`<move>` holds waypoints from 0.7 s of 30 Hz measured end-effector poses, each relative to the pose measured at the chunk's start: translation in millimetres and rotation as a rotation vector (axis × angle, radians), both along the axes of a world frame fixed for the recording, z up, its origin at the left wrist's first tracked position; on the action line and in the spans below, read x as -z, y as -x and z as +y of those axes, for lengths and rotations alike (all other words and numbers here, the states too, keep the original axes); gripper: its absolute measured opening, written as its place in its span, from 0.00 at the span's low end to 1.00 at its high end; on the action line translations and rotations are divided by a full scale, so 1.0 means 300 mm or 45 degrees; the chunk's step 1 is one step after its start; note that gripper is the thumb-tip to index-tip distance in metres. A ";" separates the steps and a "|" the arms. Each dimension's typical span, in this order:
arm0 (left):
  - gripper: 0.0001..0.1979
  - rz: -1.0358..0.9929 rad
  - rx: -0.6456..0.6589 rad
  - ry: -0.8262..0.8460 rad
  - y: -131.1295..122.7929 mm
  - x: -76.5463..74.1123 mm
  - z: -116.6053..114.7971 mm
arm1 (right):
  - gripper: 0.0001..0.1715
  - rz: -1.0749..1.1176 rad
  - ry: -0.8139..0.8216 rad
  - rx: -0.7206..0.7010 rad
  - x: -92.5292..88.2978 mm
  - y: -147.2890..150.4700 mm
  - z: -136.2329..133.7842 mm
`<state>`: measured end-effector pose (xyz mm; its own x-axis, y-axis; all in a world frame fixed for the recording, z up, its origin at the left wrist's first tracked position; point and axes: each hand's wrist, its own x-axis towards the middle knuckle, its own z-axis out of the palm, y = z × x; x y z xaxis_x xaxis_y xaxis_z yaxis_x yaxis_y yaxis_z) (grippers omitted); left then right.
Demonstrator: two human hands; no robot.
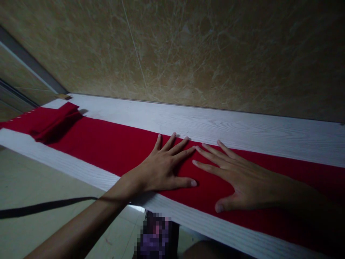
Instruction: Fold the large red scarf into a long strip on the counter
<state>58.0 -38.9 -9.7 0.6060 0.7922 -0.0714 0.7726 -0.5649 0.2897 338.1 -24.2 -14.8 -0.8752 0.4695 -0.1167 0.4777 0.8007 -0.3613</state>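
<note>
A long strip of red cloth (105, 145) lies spread along a white wood-grain board (215, 124). My left hand (164, 165) rests flat on the cloth near the middle, fingers spread and pointing to the far edge. Just to its right, my right hand (237, 176) also has its fingers spread over the cloth, and the fingertips of both hands nearly meet. Neither hand grips anything. Toward the left end, a folded bundle of red cloth (56, 124) sits on top of the strip.
Behind the board rises a brown marble-patterned wall (172, 54). A small wooden piece (63, 96) lies at the board's far left corner. A dark strap (48, 207) hangs at lower left above the pale tiled floor (107, 233). Below the front edge is a pixelated dark object (155, 237).
</note>
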 end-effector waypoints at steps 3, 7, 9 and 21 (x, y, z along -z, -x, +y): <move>0.52 -0.001 0.000 -0.001 -0.001 0.001 0.003 | 0.60 0.035 -0.008 0.004 0.007 0.002 0.003; 0.50 -0.007 -0.026 -0.045 -0.001 -0.006 -0.004 | 0.59 0.105 -0.058 0.029 0.000 -0.012 -0.010; 0.48 -0.018 -0.037 -0.082 -0.001 -0.013 -0.019 | 0.60 0.099 -0.084 0.053 -0.014 -0.031 -0.027; 0.44 0.049 -0.050 -0.031 -0.014 -0.010 -0.084 | 0.57 -0.070 0.038 0.186 -0.016 -0.139 -0.149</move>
<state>62.2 -64.0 -6.8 0.5717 0.8171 -0.0748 0.8046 -0.5404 0.2460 379.8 -69.0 -9.9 -0.7896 0.5871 -0.1785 0.6083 0.7105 -0.3538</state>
